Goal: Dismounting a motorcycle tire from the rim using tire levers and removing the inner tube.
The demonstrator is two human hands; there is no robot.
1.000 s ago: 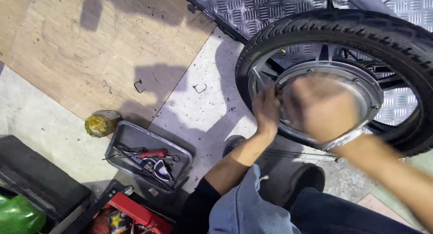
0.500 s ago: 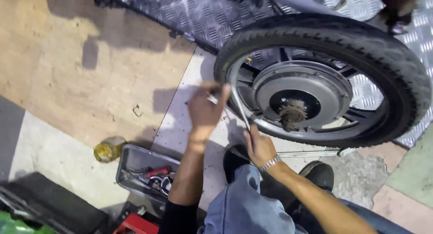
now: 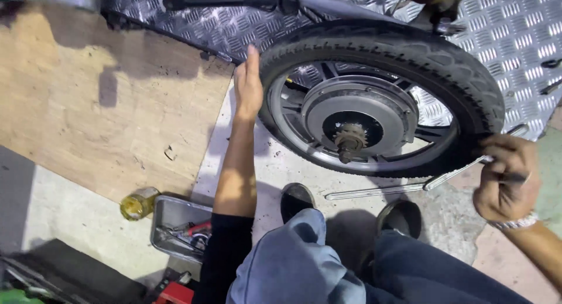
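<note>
A black motorcycle tyre [image 3: 410,52] on a spoked wheel with a silver hub [image 3: 357,119] stands upright ahead of me. My left hand [image 3: 248,84] rests flat against the tyre's left side, fingers straight. My right hand [image 3: 506,178] is at the tyre's lower right, closed around a long metal tyre lever [image 3: 462,170] whose tip reaches the tyre's edge. A second flat metal lever [image 3: 374,191] lies on the concrete floor under the wheel. My knees in blue trousers [image 3: 293,263] and black shoes [image 3: 295,200] are below.
A metal tool tray [image 3: 170,213] with pliers and small tools sits at the lower left, next to a yellow glass jar [image 3: 138,204]. A wooden board [image 3: 88,105] covers the floor left. Checkered metal plate [image 3: 515,28] lies behind the wheel.
My left hand moved up from the rim to the tyre's left side. My right hand swung from the wheel's lower left over to its lower right, carrying the lever. The view shifted.
</note>
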